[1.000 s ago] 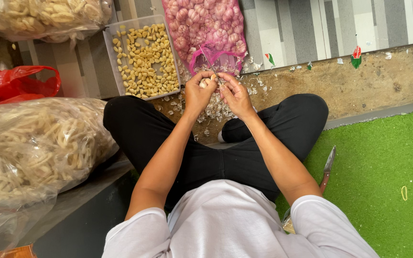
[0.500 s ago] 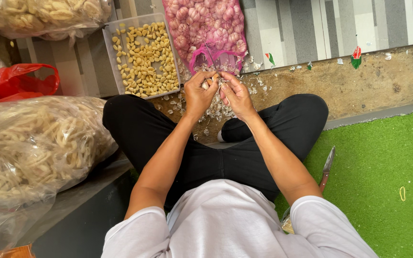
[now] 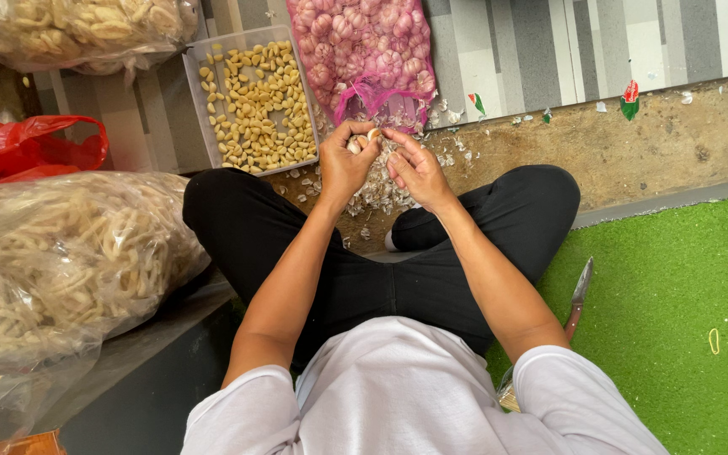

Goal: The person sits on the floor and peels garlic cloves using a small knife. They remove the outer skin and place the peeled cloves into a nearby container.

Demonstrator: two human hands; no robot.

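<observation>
I sit cross-legged on the floor. My left hand (image 3: 343,162) is closed around a piece of garlic (image 3: 355,145), held up in front of my knees. My right hand (image 3: 414,164) touches the same garlic with its fingertips at a clove (image 3: 373,134). Below the hands lies a heap of papery garlic skins (image 3: 378,194). Just beyond them sits a pink mesh sack of garlic bulbs (image 3: 368,50). Left of the sack stands a clear plastic tub (image 3: 198,101) with several peeled cloves (image 3: 259,105) inside.
A knife (image 3: 580,291) lies on the green turf mat (image 3: 676,312) by my right knee, with rubber bands (image 3: 714,340) further right. Big clear bags of pale crackers (image 3: 61,253) and a red plastic bag (image 3: 18,147) crowd the left side. A striped mat (image 3: 566,42) lies ahead.
Both hands stay together over the skins, working the garlic; the fingers have shifted slightly and a clove now shows between the fingertips.
</observation>
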